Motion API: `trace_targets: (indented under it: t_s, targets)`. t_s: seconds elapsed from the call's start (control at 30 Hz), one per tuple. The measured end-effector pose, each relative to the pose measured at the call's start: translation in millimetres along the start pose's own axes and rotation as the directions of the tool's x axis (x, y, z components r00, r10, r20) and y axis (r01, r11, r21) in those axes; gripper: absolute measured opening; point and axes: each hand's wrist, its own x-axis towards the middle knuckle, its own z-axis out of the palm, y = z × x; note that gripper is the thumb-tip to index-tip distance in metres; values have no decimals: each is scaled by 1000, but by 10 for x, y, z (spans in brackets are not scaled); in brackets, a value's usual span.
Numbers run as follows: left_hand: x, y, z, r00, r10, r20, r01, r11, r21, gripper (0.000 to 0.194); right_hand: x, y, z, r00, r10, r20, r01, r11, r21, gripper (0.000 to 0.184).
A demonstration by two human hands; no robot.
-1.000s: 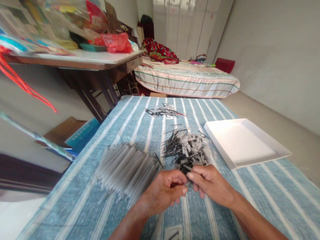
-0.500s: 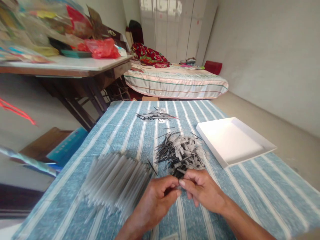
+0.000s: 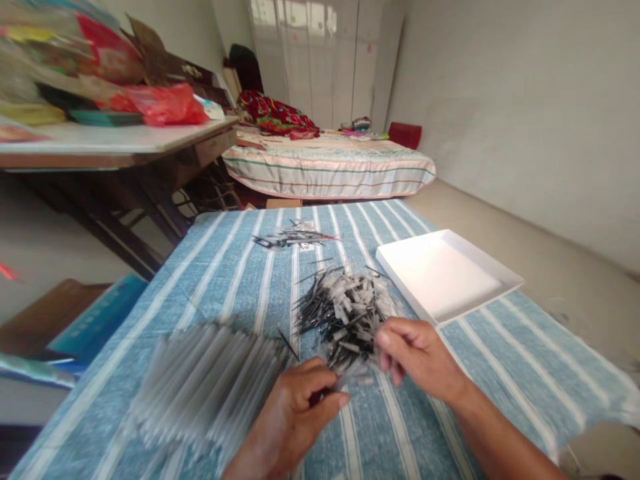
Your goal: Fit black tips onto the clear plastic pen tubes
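Observation:
My left hand [image 3: 295, 413] is closed in a pinch near the front of the table; a small, blurred pale bit shows at its fingertips, too smeared to name. To its right, my right hand [image 3: 423, 357] has its fingers curled together at the near right edge of a pile of small black sticks and translucent pale pieces [image 3: 345, 310]. Whether anything is between its fingertips I cannot make out. Left of my left hand lies a wide layer of long, grey, translucent tubes [image 3: 210, 380], side by side and blurred.
A shallow white box [image 3: 445, 277] stands at the right on the blue striped tablecloth [image 3: 210, 267]. Farther back lies a smaller heap of thin dark pieces [image 3: 295, 237]. A desk with bags [image 3: 165, 107] is at the left, and a bed [image 3: 330, 163] stands beyond.
My hands, which met at the fingertips, are now apart, the right one shifted right and the left one slightly left and down. The whole view has swung a little to the right.

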Motion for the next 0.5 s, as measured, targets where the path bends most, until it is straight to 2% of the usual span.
trace_targets:
  t_s: [0.1,0.17,0.27,0.37,0.5]
  targets:
    - [22,-87,-7,995,-77,-62,64,981,-185,20,35,95,-167,980,1,-200,-17,997,-79,31]
    - [32,-129,-5,983,-165,-78,128,928,-350,15,37,187,-254,968,-13,-252,-39,979,-201,27]
    - [44,-132,13,953,-286,-103,184,813,-553,12,-1,306,-295,977,-27,-211,-59,919,-390,22]
    - [54,-85,29,930,-343,-133,181,739,-649,12,-66,355,-232,992,10,-122,-77,824,-561,18]
    - [61,-43,30,913,-380,-150,163,676,-719,10,-143,383,-81,982,146,-120,-184,604,-775,15]
